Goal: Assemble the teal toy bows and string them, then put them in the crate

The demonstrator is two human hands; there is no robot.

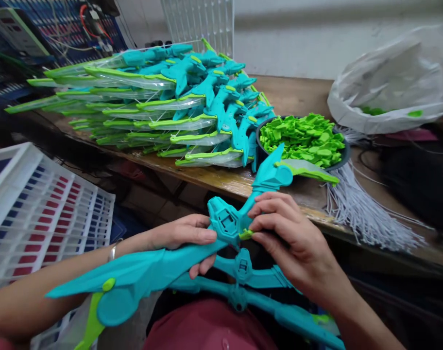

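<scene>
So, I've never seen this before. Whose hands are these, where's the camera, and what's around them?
No machine here: these are a person's two bare hands. The one picture comes from a camera worn on that person's head, looking forward and down. The left hand grips a turquoise plastic piece; the right hand pinches a small green part near its middle. On the wooden bench lies a stack of similar turquoise-and-green pieces, beside a dark bowl heaped with green parts. Pale cords and a white bag are at right, a white crate at left.
</scene>
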